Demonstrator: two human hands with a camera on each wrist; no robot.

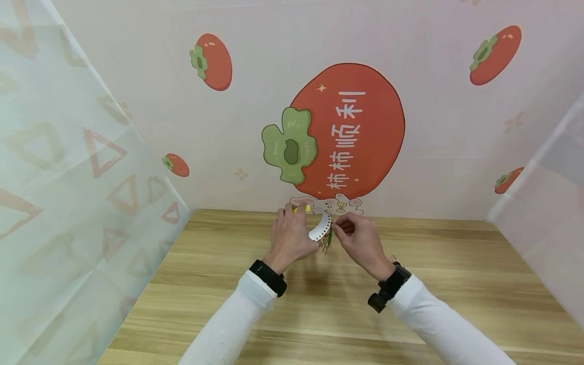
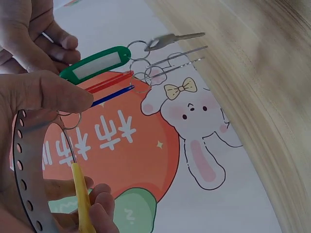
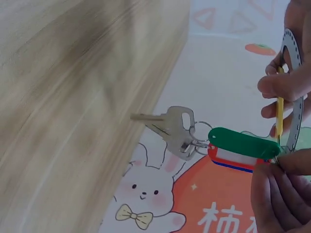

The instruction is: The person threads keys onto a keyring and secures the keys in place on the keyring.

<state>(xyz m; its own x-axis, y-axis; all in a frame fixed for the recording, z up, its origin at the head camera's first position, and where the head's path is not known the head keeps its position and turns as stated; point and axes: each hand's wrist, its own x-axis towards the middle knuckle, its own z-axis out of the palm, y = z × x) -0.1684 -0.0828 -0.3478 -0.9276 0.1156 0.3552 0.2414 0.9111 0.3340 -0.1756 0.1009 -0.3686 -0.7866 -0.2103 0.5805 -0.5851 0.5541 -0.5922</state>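
Note:
Near the table's back edge my left hand (image 1: 291,235) holds a curved white strip (image 1: 321,230) with a row of holes along its edge. A slim yellow piece (image 2: 81,194) sits against the fingers of that hand. My right hand (image 1: 362,244) pinches close to the strip's end, where key tags hang; the fingertips partly hide the joint. The tags are green (image 2: 95,66), red (image 3: 233,158) and blue (image 2: 112,95). Silver keys (image 3: 179,132) hang from small wire rings (image 2: 140,64) at the tags' far ends.
A wood-grain table (image 1: 319,319) lies under both hands. Behind it stands a white backdrop (image 1: 438,126) printed with persimmons and a rabbit. Pale patterned sheets (image 1: 68,167) close off the left and right sides.

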